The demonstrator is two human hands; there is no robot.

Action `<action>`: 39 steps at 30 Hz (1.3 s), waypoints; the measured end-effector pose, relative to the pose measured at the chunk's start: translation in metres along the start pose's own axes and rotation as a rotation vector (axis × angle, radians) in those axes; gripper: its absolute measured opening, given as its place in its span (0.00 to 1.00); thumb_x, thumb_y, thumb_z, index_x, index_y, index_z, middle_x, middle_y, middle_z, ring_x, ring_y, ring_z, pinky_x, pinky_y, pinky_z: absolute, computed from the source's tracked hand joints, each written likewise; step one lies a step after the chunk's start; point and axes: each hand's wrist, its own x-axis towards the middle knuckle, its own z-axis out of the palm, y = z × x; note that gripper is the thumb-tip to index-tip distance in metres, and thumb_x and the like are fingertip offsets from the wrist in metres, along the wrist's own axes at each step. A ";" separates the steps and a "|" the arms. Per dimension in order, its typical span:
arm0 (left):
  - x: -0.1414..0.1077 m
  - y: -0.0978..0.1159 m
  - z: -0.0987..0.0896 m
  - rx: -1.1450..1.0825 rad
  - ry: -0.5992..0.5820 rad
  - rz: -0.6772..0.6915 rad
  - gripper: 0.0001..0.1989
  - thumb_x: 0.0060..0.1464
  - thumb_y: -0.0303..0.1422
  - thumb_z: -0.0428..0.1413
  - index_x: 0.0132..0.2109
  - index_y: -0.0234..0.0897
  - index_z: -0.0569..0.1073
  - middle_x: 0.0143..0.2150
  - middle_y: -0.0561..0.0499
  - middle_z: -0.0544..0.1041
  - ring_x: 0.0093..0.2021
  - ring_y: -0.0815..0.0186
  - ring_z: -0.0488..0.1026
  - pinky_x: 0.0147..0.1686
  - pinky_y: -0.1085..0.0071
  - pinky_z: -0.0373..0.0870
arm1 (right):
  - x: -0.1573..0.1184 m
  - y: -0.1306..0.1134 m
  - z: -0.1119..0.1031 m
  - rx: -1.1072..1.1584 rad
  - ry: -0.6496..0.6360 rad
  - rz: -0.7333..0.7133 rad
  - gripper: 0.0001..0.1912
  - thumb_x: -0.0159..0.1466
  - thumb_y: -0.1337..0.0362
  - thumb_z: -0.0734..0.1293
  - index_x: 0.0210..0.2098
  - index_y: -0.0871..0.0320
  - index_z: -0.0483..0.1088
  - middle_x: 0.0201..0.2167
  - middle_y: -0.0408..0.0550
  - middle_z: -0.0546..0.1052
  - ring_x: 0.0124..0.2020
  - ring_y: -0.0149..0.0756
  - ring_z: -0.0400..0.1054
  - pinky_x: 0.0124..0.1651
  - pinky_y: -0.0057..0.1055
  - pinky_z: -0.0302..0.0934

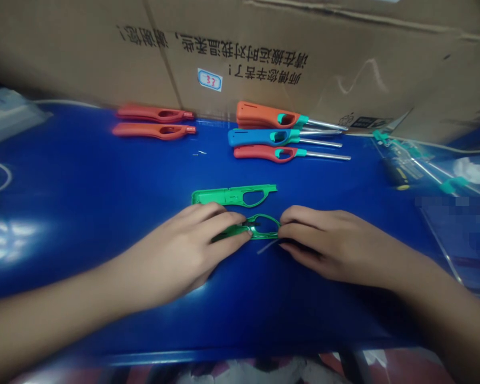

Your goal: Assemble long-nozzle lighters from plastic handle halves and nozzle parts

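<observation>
The left hand and right hand pinch a green plastic lighter shell, likely light and stiff, best held by its rim

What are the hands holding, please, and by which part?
A green plastic lighter shell: the left hand's fingers pinch its handle end, the right hand's fingers the edge of its oval opening.

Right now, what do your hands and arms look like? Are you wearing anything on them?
They are bare. My left hand and right hand have no gloves, and I can see no rings. My left forearm and right forearm show no sleeves, watch or bracelet within view.
</observation>
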 end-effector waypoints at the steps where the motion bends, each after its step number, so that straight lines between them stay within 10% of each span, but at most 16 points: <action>1: 0.000 0.000 0.000 0.001 0.000 -0.003 0.21 0.63 0.25 0.53 0.62 0.35 0.72 0.60 0.38 0.74 0.57 0.48 0.70 0.53 0.51 0.75 | -0.001 0.000 -0.001 0.016 -0.001 0.013 0.12 0.73 0.64 0.59 0.49 0.59 0.72 0.47 0.51 0.74 0.39 0.35 0.72 0.36 0.32 0.63; 39: 0.006 -0.012 0.006 -0.131 0.197 -0.039 0.18 0.67 0.28 0.53 0.62 0.38 0.74 0.56 0.48 0.80 0.54 0.60 0.78 0.53 0.62 0.80 | -0.001 0.017 -0.009 -0.048 0.087 0.115 0.11 0.72 0.62 0.61 0.47 0.56 0.73 0.45 0.50 0.77 0.39 0.34 0.73 0.38 0.31 0.63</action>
